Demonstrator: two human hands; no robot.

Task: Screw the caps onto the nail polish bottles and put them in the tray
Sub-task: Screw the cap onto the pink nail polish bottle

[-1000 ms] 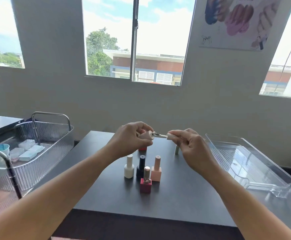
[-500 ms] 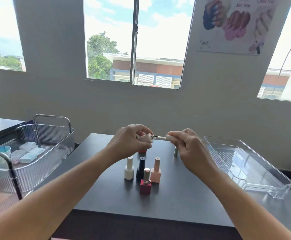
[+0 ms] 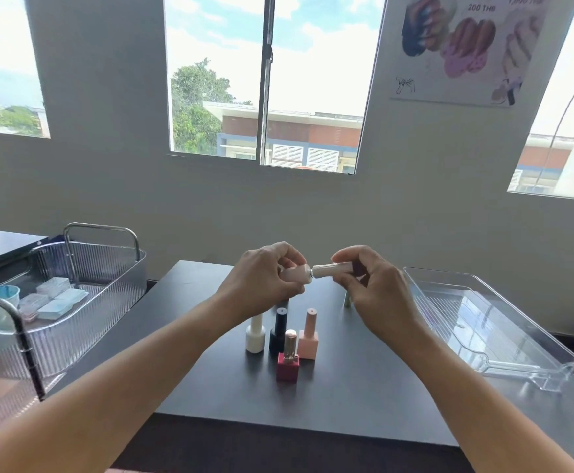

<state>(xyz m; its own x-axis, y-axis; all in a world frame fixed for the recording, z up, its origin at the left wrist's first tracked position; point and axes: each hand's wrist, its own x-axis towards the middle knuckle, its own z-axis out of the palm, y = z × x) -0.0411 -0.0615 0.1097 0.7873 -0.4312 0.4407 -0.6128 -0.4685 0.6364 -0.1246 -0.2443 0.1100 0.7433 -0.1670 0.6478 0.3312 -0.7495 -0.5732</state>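
My left hand holds a pale pink nail polish bottle on its side above the dark table. My right hand grips its beige cap, which meets the bottle's neck. Below them stand several capped bottles: white, black, pink and dark red. A clear plastic tray lies on the right of the table with nothing in it. A small greenish object stands partly hidden behind my right hand.
A ribbed clear basket with metal handles sits left of the table and holds small packets and a blue cup. A wall with windows rises behind the table. The table's front edge is near my forearms.
The cap's brush stem showed between cap and bottle before; now the cap has moved left up to the bottle's neck and the stem is hidden.
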